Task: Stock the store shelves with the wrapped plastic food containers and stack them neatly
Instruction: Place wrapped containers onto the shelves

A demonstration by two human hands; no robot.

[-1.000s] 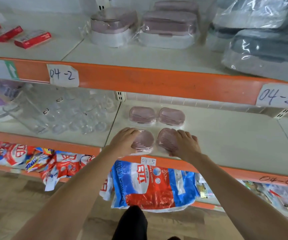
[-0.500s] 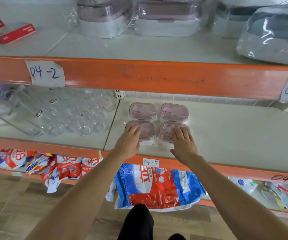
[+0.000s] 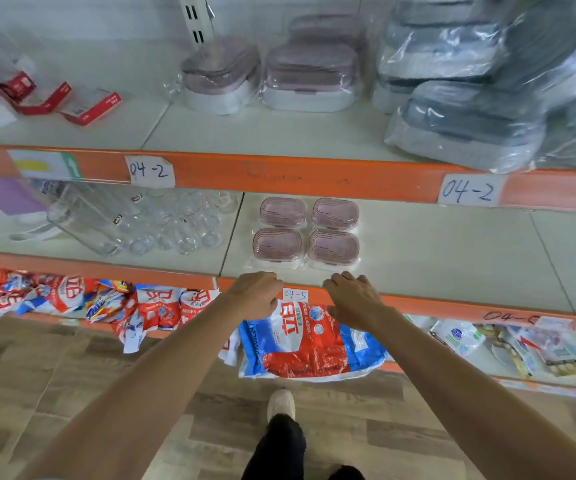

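Observation:
Four small pink-lidded wrapped containers sit in a two-by-two block on the middle shelf (image 3: 435, 258): back left (image 3: 282, 211), back right (image 3: 335, 213), front left (image 3: 277, 245), front right (image 3: 333, 247). My left hand (image 3: 255, 292) hovers at the shelf's orange front edge just below the front left container, fingers loosely curled and holding nothing. My right hand (image 3: 352, 299) is beside it below the front right container, also holding nothing. Neither hand touches a container.
The upper shelf holds larger wrapped pink containers (image 3: 309, 77), stacked grey wrapped containers (image 3: 470, 126) at the right and red boxes (image 3: 89, 105) at the left. Clear glasses (image 3: 162, 223) fill the middle shelf's left bay. Detergent bags (image 3: 307, 341) hang over the lowest shelf.
Both hands pushed the two front containers back against the rear pair, then let go and drew back to the shelf's front edge. The view tilted up slightly.

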